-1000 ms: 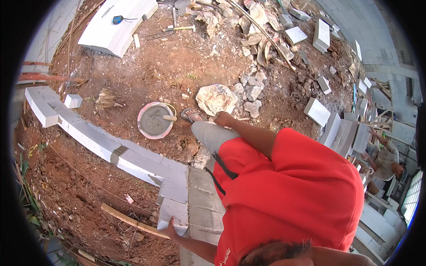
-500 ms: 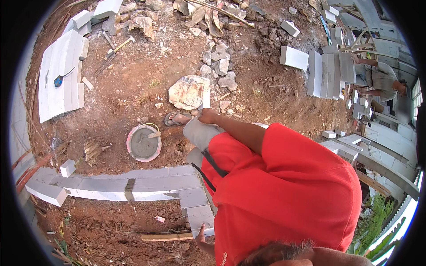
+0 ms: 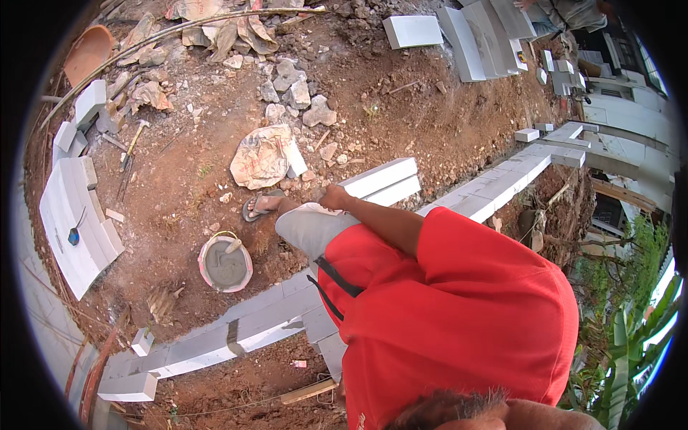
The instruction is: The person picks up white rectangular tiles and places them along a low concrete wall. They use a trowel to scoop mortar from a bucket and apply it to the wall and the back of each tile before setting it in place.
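My right hand (image 3: pixel 332 198) is beside my bent knee in grey trousers (image 3: pixel 304 229), its fingers curled. Whatever they may hold is too small to make out. Only a sliver of my left hand (image 3: pixel 341 392) shows past the red shirt, by the low wall of pale blocks (image 3: pixel 265 315); its fingers are hidden. Left of my knee stands a round bucket (image 3: pixel 206 276) of wet grey mortar, with a handled tool resting in it. Just beyond my sandalled foot lies a crumpled paper sack (image 3: pixel 251 161), a white block piece (image 3: pixel 294 159) against it. Two long white blocks (image 3: pixel 387 179) lie right of my hand.
A block stack (image 3: pixel 79 222) with a blue tape measure (image 3: pixel 74 236) stands at left, a hammer (image 3: pixel 135 140) near it. Broken stones (image 3: pixel 290 89) lie beyond the sack. Another block wall (image 3: pixel 494 186) runs right. At the far right, a person (image 3: pixel 577 13) is beside stacked blocks (image 3: pixel 473 36).
The view has swung, so the ground and walls appear tilted and the long blocks by my right hand now show. My left hand, resting on the wall's end block before, is now almost hidden.
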### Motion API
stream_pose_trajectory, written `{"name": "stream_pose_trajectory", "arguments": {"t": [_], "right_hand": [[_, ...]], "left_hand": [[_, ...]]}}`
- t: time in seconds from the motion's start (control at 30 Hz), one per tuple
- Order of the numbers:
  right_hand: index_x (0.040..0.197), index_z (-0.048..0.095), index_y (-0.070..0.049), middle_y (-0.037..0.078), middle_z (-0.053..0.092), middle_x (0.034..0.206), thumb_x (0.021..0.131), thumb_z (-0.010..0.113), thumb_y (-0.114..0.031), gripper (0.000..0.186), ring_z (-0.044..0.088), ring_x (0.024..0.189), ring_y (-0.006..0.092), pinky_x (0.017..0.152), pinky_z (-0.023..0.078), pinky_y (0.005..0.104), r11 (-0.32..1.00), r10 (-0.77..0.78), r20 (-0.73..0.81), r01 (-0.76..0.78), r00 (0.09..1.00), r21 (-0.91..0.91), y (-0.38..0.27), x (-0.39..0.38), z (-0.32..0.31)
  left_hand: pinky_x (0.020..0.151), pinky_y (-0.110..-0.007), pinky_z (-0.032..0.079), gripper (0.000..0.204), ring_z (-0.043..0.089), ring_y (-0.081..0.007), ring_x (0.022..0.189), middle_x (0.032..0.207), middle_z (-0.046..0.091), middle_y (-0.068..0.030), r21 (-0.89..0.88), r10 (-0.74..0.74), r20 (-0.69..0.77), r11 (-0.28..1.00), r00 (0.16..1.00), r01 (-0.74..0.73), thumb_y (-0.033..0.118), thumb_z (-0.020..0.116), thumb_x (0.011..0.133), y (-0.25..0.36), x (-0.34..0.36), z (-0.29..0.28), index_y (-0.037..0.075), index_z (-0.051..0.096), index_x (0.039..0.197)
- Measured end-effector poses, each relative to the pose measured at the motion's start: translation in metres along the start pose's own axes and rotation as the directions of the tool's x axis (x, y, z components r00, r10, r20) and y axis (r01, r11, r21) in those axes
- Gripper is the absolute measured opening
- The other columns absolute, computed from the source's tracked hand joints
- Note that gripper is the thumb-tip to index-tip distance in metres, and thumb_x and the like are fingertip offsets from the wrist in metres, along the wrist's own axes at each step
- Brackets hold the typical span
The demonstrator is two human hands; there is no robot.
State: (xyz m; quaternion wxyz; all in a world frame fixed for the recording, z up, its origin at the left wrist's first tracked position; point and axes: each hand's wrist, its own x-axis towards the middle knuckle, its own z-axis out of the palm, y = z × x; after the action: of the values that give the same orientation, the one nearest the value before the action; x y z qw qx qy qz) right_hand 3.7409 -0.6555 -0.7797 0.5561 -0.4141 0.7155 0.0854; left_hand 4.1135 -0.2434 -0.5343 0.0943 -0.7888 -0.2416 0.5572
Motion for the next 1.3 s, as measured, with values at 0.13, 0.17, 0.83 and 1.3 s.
{"name": "stream_pose_trajectory", "arguments": {"t": [0.13,0.17,0.83,1.3], "right_hand": [[0.081,0.076,0.001,0.018,0.074,0.075,0.08,0.065,-0.033,0.036,0.075,0.079,0.0315,0.084,0.058,0.0419,0.999,0.038,-0.084,-0.04,0.996,-0.016,0.053,-0.003,-0.001],[0.08,0.076,0.001,0.018,0.074,0.075,0.081,0.065,-0.035,0.038,0.074,0.081,0.0314,0.084,0.058,0.0421,0.999,0.048,-0.064,-0.046,0.997,0.025,0.06,-0.009,-0.002],[0.109,0.07,0.008,0.027,0.073,0.106,0.079,0.065,-0.038,0.054,0.071,0.104,0.0367,0.092,0.055,0.0434,0.996,-0.023,0.012,0.024,1.0,-0.084,0.05,0.002,0.004],[0.111,0.072,-0.017,0.016,0.071,0.085,0.093,0.052,-0.026,0.028,0.07,0.075,0.0377,0.066,0.055,0.0515,-0.126,-0.555,0.701,0.788,0.447,-0.603,0.046,0.111,-0.017]], "left_hand": [[0.099,-0.05,0.054,0.117,0.067,-0.0326,0.108,0.126,0.065,-0.0209,0.058,0.03,-0.009,0.998,1.0,-0.03,0.064,0.081,0.064,0.014,0.002,-0.002,0.006,0.031,0.152],[0.099,-0.05,0.054,0.117,0.067,-0.0326,0.109,0.126,0.065,-0.0209,0.07,0.037,-0.014,0.997,0.999,-0.036,0.065,0.081,0.065,0.016,0.003,-0.004,0.007,0.031,0.153],[0.104,-0.05,0.051,0.124,0.067,-0.0322,0.116,0.128,0.066,-0.0219,0.114,-0.049,0.092,0.993,0.995,0.039,0.082,0.07,0.066,0.008,0.014,0.015,0.015,0.026,0.16],[0.083,-0.05,0.058,0.118,0.071,-0.0341,0.104,0.122,0.067,-0.0243,0.123,-0.165,0.232,0.983,0.959,0.139,0.08,0.08,0.057,-0.075,-0.01,0.01,0.006,0.054,0.145]]}}
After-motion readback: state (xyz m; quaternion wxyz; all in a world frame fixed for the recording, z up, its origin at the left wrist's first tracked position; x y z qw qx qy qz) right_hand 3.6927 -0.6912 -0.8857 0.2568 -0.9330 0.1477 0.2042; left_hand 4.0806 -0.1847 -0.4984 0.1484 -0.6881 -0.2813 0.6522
